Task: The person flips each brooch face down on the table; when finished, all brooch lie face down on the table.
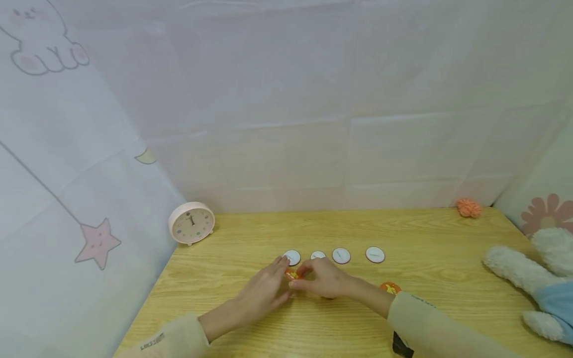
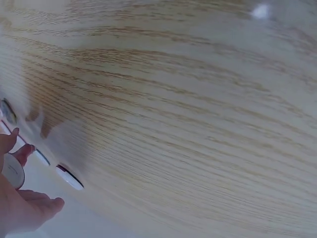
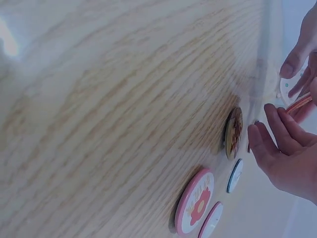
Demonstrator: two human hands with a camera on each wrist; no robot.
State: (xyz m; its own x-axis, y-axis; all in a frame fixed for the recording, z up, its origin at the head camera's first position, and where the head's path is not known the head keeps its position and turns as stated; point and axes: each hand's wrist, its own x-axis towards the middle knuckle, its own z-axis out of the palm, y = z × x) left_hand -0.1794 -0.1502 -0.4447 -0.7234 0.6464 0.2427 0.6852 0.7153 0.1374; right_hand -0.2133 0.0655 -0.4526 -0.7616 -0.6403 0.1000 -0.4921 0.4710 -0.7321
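Observation:
In the head view, my right hand pinches an orange round badge with a yellow picture, between thumb and bent fingers. Its white back shows in the left wrist view. Beside it, my left hand has its fingers fairly straight, fingertips by the badge's left edge; contact is unclear. Just beyond lie white round badges in a row: one at left, one partly hidden, another, and one at right. A brown badge and a pink-rimmed flower badge appear in the right wrist view.
Another orange badge is partly behind the right forearm. A black object lies under that sleeve. A round clock stands at the table's back left, a coral pom-pom at back right. A white plush toy sits at the right.

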